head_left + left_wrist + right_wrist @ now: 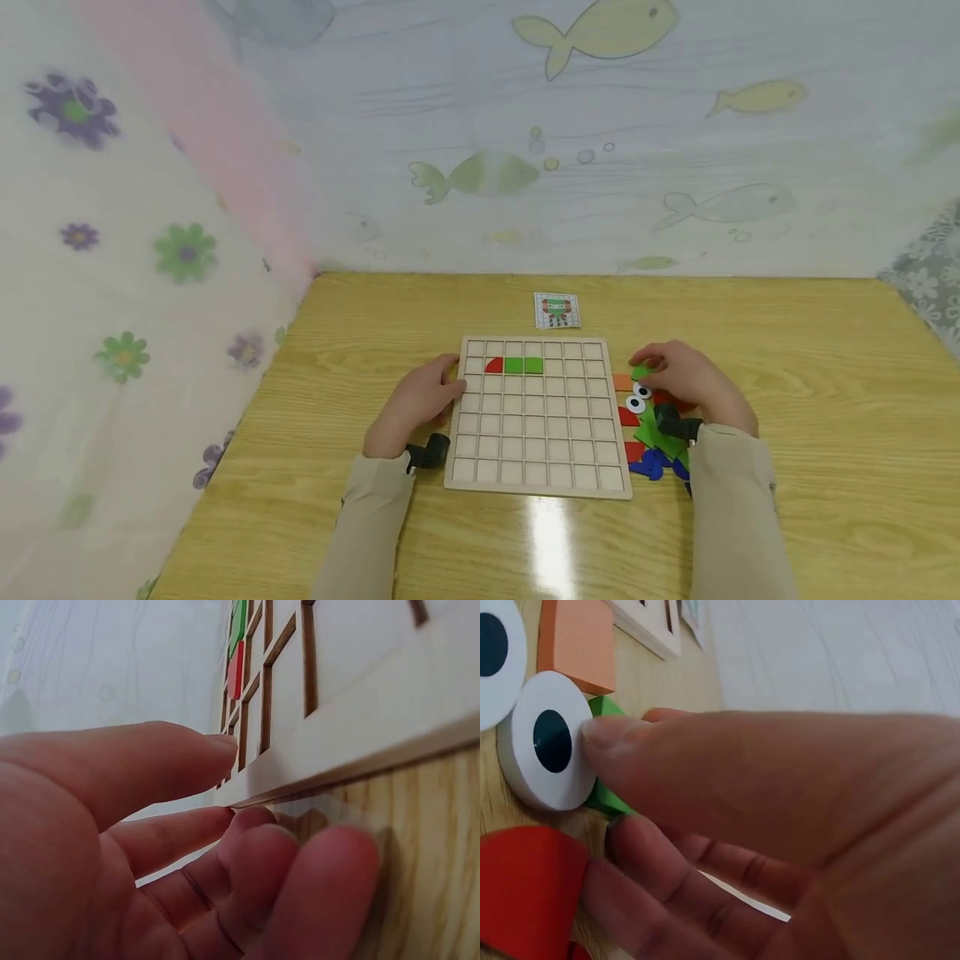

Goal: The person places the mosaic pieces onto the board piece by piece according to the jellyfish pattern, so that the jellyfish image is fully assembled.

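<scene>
Head view: the left hand (pixel 416 404) is resting against the left edge of the wooden grid board (pixel 536 417), which is lying near the middle of the tabletop (pixel 825 467), fingers relaxed and lightly touching the rim, gripping nothing. The right hand (pixel 690 383) is sitting on the pile of loose pieces (pixel 652 442) just beside the board's right edge, thumb and fingers pinching a green piece (pixel 641 372) at the pile's far end. Right wrist view is showing that green piece (pixel 604 796) tucked under the thumb, touching a white eye disc (pixel 547 750), an orange square (pixel 576 641) just beyond. On the board, a red piece (pixel 493 365) and two green squares (pixel 523 365) are sitting in the second row. A pattern card (pixel 557 310) is lying toward the far edge.
</scene>
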`<action>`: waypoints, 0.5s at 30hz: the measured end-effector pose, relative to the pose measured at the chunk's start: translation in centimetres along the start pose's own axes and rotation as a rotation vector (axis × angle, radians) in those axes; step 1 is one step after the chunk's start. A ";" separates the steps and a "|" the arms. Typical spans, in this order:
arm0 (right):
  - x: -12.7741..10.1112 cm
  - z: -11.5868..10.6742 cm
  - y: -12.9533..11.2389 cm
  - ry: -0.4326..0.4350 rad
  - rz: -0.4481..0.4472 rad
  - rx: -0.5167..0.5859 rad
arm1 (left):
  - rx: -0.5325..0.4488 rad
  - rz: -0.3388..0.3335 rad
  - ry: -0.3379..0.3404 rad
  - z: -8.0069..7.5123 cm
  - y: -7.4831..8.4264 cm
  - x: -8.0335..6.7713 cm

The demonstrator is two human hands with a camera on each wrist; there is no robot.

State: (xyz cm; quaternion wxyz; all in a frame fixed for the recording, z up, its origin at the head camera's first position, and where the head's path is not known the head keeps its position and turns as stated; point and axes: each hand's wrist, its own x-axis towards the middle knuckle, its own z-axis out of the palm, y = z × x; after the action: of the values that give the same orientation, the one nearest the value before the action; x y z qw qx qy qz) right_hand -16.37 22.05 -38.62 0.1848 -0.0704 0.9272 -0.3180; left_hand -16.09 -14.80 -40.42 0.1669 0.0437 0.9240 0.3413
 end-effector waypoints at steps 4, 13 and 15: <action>0.3 0.3 -0.1 0.019 0.010 -0.007 | 0.008 -0.007 0.006 0.1 0.0 0.0; 0.6 0.6 0.0 0.066 0.090 0.035 | 0.014 -0.020 0.004 0.1 0.3 0.0; 0.7 0.5 0.1 0.088 0.082 0.045 | 0.016 -0.017 0.005 0.1 0.3 0.1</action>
State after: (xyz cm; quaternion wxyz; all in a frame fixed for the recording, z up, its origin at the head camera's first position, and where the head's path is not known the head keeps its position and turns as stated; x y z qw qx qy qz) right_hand -16.85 21.67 -39.21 0.1583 -0.0142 0.9293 -0.3335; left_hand -16.18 -14.47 -40.28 0.1670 0.0362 0.9274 0.3327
